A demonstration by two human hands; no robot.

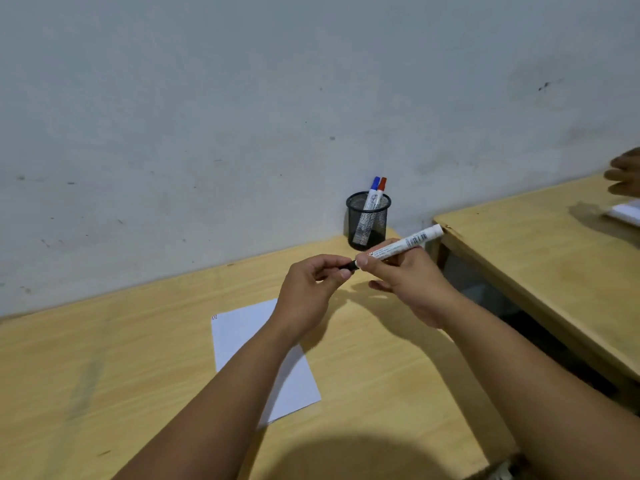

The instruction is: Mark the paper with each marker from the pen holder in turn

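Note:
My right hand (pixel 412 282) grips the white barrel of a black marker (pixel 412 243), held above the table in front of the pen holder. My left hand (pixel 311 289) pinches the marker's black cap (pixel 350 265) at the barrel's left end; whether cap and barrel are joined or just apart I cannot tell. The black mesh pen holder (pixel 367 221) stands at the table's back edge by the wall, with a blue marker (pixel 373 192) and a red marker (pixel 381 190) leaning inside. A white sheet of paper (pixel 242 334) lies on the table under my left forearm, with a small red mark at its top left corner.
The wooden table (pixel 104 375) meets a grey wall behind. A second wooden table (pixel 536 258) stands to the right across a dark gap. Another person's hand (pixel 625 174) and some white paper (pixel 627 213) are at its far right edge.

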